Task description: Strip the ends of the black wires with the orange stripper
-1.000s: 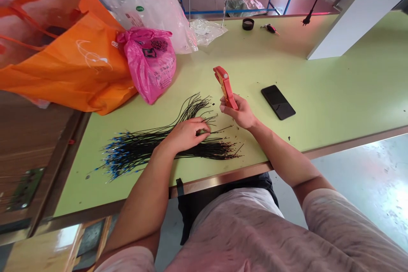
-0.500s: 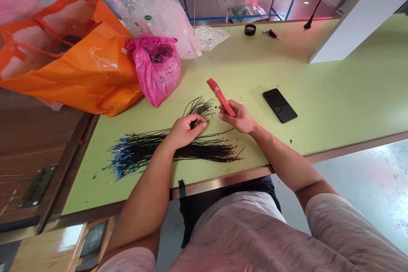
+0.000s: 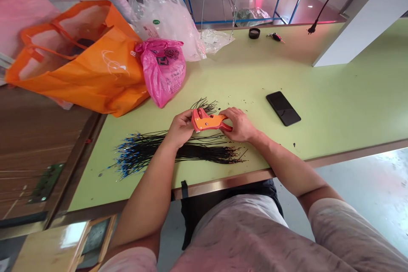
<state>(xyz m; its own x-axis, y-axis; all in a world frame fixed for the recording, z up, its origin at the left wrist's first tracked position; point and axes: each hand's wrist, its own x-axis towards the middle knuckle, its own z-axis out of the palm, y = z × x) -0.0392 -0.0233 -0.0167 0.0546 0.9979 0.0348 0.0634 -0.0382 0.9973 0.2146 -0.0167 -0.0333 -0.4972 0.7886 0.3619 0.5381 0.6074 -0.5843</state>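
Observation:
My right hand (image 3: pixel 239 125) is wrapped round the handles of an orange and red wire stripper (image 3: pixel 206 123), which lies level with its jaws toward the left. My left hand (image 3: pixel 180 128) is closed in a pinch right at those jaws. A black wire is pinched there, mostly hidden by fingers and tool. Below both hands, a thick bundle of black wires (image 3: pixel 204 153) spreads across the table, with blue and silvery ends at the left and copper-coloured ends at the right. Behind the stripper lies a smaller pile of black wires (image 3: pixel 204 103).
On the green table (image 3: pixel 223 76), a black phone (image 3: pixel 283 108) lies to the right. An orange bag (image 3: pixel 92 74), a pink plastic bag (image 3: pixel 163 72) and clear bags (image 3: pixel 172 25) stand at the left. Farther back are a black ring (image 3: pixel 254 33), keys (image 3: pixel 276 37) and a white post (image 3: pixel 350 29).
The wire stripper has swung from pointing up and away to lying level, its jaws now against my left fingers. My view has shifted slightly, moving the scene right and down.

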